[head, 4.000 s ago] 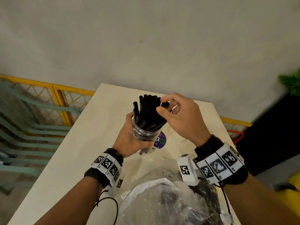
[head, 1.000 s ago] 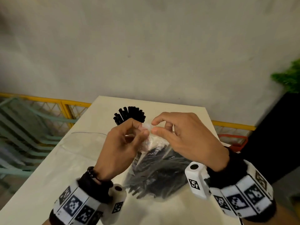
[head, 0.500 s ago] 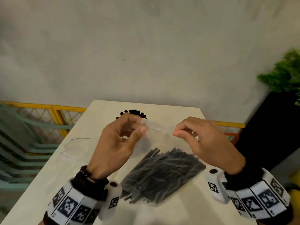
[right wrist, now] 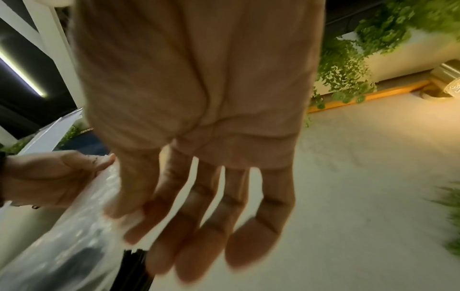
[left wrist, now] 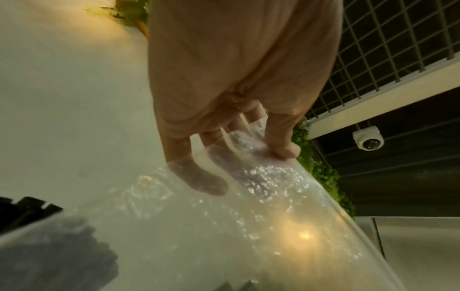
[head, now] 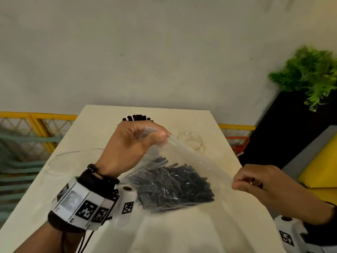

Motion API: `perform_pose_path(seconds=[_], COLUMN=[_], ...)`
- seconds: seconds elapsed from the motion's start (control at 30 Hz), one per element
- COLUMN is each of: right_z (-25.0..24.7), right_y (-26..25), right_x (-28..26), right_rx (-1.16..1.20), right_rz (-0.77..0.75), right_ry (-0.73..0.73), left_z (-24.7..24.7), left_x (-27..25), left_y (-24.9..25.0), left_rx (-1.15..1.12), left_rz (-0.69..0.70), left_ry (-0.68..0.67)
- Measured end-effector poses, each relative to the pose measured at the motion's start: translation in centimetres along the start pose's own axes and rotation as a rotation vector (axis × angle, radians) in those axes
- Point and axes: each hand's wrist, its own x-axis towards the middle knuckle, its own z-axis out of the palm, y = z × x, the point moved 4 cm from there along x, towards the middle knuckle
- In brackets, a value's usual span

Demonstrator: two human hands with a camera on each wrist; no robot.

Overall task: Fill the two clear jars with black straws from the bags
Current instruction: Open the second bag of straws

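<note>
A clear plastic bag (head: 184,161) of black straws (head: 173,187) hangs stretched over the cream table (head: 209,234). My left hand (head: 158,136) pinches its upper left corner between thumb and fingers. My right hand (head: 235,185) pinches the opposite end, lower and to the right. In the left wrist view the fingers (left wrist: 199,177) show through the bag (left wrist: 248,216). Behind the bag stands an empty clear jar (head: 190,142). The tips of the straws in the filled jar (head: 136,118) peek over my left hand; the jar itself is hidden.
A flat clear bag (head: 60,161) lies on the table's left side. A yellow railing (head: 36,117) runs behind the left edge. At the right stand a green plant (head: 310,75) in a black planter and a yellow cushion (head: 324,167).
Four seconds ago both hands were at the filled jar. Within the last second my hands have pulled apart along the bag's top; the right hand moved right and down.
</note>
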Motion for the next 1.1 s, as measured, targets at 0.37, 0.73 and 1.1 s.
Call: perform_pose_path(seconds=[0.37,0.73,1.1], right_z=[-2.2,-1.8,-5.3], right_y=[-7.8,-7.3,-3.8], right_x=[5.5,8.0,8.5], right_rx=[0.193,0.656,-0.099], right_rz=[-0.084,0.090,0.074], right_ry=[0.019,-0.106,0.007], left_z=[0.7,3.0,0.1], left_x=[1.6,-0.9,-0.8], left_y=[2.4,1.1,0.6], left_rx=[0.353,0.970,0.903], left_rz=[0.111,0.652,0.369], left_ry=[0.037,-0.297,-0.753])
